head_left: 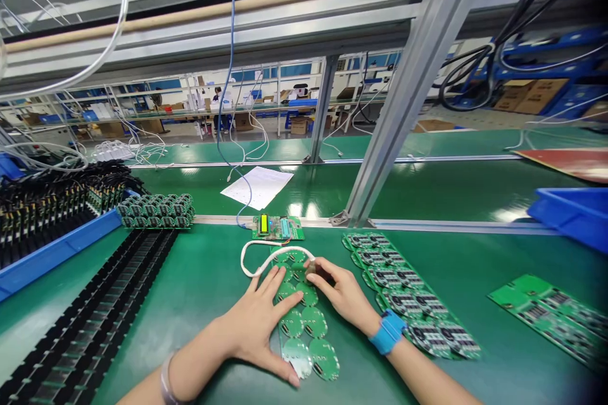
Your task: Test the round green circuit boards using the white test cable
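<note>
A green counter (190, 288) carries everything, with a long black rack (95, 316) on its left and a panel of populated boards (408, 297) on its right. Between them lies the panel of round green boards (314, 323), flat in the near middle, two columns running near to far. It looks light, thin and stiff, probably smooth on its faces; the small mounted parts and narrow joins between circles seem fragile, so the outer edges would be the safest hold. The left hand (254, 326) lies over its left side, fingers spread wide, steadying rather than gripping. The right hand (349, 296) is at its far right part, thumb and index finger pinched together on a small brownish piece (311, 267); whether that piece touches a board cannot be told. A white cable (243, 259) loops left from there, just nearer than a small display board (275, 228).
</note>
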The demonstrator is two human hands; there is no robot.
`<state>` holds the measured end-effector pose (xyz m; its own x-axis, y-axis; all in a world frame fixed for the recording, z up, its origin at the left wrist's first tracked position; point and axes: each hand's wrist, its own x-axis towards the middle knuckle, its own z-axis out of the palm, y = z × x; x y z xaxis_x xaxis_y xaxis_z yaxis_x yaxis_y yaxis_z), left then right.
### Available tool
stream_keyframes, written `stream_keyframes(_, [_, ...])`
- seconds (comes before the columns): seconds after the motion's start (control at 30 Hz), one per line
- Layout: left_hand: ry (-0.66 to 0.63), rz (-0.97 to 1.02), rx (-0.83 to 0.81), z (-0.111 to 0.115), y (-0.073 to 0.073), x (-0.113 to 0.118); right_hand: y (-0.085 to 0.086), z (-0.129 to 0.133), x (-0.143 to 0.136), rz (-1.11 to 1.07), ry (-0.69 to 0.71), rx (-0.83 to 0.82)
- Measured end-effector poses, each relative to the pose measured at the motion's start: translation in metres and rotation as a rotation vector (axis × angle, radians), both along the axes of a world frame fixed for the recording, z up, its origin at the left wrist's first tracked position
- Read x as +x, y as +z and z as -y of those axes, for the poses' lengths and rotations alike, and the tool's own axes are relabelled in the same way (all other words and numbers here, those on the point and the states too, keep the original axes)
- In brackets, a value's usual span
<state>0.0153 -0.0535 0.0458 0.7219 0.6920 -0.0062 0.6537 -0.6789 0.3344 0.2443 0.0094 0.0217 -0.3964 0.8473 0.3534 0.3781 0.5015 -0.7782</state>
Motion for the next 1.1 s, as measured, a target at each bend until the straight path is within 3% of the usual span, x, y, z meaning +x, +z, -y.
stream_keyframes(1.1, [0.004, 0.016, -0.006, -0.0009, 0.0001, 0.0003, 0.0012, 0.0001, -0.0005, -0.015, -0.015, 0.018])
